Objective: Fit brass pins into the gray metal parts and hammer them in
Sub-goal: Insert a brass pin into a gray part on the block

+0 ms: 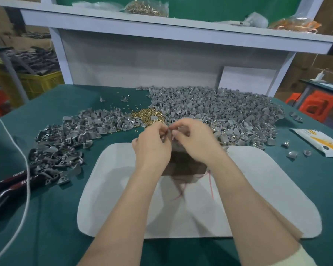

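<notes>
My left hand (152, 143) and my right hand (194, 141) meet fingertip to fingertip above a dark metal block (183, 164) on a white pad (123, 198). Both hands have curled fingers pinching something small between them; the item is mostly hidden, likely a gray part with a pin. Just beyond the fingers lies a heap of brass pins (146, 116). A big pile of gray metal parts (219, 110) spreads to the right, and a second pile of gray parts (65, 143) lies to the left.
A black-handled tool (10, 184) lies at the left table edge, with a white cord (25, 160) crossing it. A white and orange packet (319, 141) sits at the right. Bags of pins (146, 7) rest on the shelf above. Loose parts (292, 154) dot the green cloth.
</notes>
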A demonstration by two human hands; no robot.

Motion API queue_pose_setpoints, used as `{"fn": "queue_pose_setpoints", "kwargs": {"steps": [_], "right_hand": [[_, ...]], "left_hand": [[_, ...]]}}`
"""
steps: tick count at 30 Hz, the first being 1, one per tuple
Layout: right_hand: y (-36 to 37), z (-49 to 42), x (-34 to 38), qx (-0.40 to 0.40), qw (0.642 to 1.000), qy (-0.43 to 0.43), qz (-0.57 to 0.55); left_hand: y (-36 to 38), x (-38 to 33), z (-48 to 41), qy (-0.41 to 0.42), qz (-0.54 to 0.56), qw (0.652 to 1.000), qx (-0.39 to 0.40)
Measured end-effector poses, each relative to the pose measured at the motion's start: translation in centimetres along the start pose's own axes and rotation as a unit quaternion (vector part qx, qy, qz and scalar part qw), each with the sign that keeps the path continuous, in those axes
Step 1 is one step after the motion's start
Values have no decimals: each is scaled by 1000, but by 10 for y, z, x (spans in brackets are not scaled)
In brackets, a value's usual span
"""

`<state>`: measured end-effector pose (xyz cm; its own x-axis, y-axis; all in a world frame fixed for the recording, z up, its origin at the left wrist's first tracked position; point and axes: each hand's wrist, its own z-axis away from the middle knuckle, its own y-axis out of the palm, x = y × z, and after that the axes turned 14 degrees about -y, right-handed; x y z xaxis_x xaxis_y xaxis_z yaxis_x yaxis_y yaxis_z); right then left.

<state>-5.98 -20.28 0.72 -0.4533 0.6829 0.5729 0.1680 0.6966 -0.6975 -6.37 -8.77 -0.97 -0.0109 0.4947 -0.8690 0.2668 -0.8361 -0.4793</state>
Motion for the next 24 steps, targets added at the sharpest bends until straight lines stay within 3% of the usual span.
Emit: {"fn": "queue_pose_setpoints", "kwargs": {"steps": [2,4,5,8,11,14,18,21,24], "right_hand": [[1,-19,-4,-76,997,24,-23],[-6,-40,-19,-166,983,74,20],[-9,-50,-27,-174,977,110,51],[-1,-73,-41,-47,968,190,156],[35,-93,-25,-6,986,83,144],[79,-113,1,85,988,-22,127],[126,-128,12,189,962,-48,189],[138,-130,12,178,948,-59,259],[138,-133,11,159,955,-51,247]], "left_hand": [[-1,2,-4,-11,67,997,-25],[-3,3,-7,-37,134,988,-70],[-5,3,-8,-53,176,978,-98],[-13,6,-14,-107,320,928,-161],[-19,12,-23,-169,439,860,-197],[-22,17,-29,-207,492,815,-224],[-24,26,-37,-234,510,790,-246],[-20,29,-38,-249,505,791,-238],[-17,29,-38,-256,495,797,-232]]}}
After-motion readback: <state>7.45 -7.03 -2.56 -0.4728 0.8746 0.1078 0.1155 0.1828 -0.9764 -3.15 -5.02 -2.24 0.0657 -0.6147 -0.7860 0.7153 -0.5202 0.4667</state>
